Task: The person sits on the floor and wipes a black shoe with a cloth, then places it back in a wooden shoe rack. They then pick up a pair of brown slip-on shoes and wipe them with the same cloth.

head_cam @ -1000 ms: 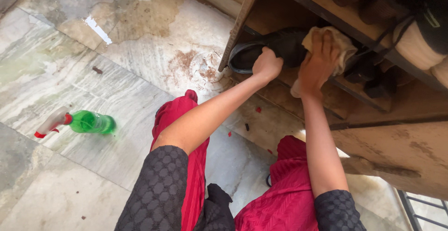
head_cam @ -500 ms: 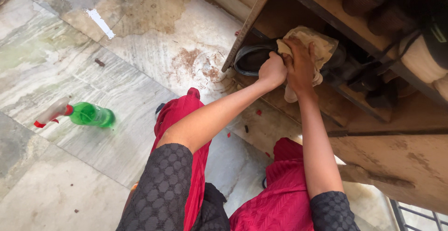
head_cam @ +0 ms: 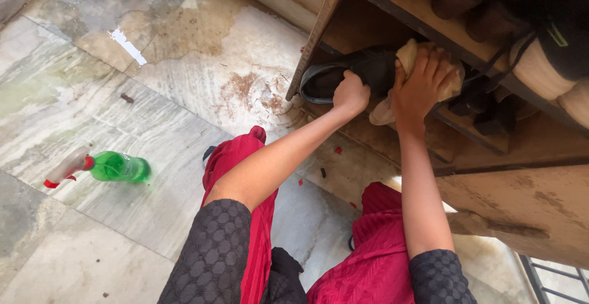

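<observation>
Wiping is the step in hand: the right hand (head_cam: 423, 86) lies spread and flat on a cream cloth (head_cam: 410, 55), pressing it against the upper of a black shoe (head_cam: 353, 71) that sits at the left end of the lowest shelf (head_cam: 423, 135) of a wooden rack, just inside the corner post (head_cam: 314, 37). The left hand (head_cam: 351, 92) is closed on the shoe's near rim by the heel opening, steadying it. The shoe is touching the shelf board, with other dark footwear just beside it to the right. Judging by this, the next move calls for a firm hold at the heel while the cloth travels on over the parts not yet covered.

Against half a second ago, the cloth hand has slid right, away from the left hand, which it then nearly touched, and its fingers are now fanned rather than bunched. A green spray bottle (head_cam: 113, 166) lies on its side on the marble floor (head_cam: 184, 58), well apart to the left, as before.
</observation>
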